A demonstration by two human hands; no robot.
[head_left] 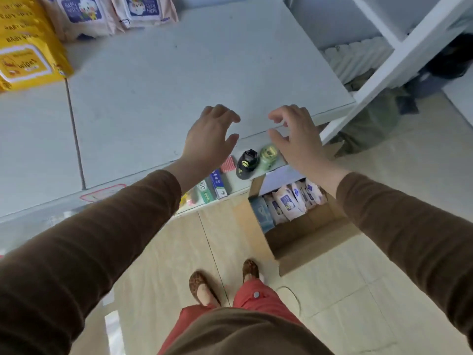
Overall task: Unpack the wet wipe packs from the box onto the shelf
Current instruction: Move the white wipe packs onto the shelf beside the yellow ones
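A cardboard box [304, 242] stands open on the floor below the shelf's front edge. Inside it lie several pink-white wet wipe packs [289, 204] and a blue pack [261, 213]. On the pale shelf top [166, 80], pink wipe packs [82, 16] stand at the far left, with yellow wipe packs [25, 57] beside them. My left hand [210, 139] and my right hand [294, 139] hover over the shelf's front edge, a little apart, fingers loosely curled and holding nothing.
On a lower shelf under the front edge sit toothpaste boxes [215, 187], a black bottle [247, 163] and a green jar [268, 155]. A white shelf frame [399, 57] rises at the right. My feet [204, 288] stand on the tiled floor by the box.
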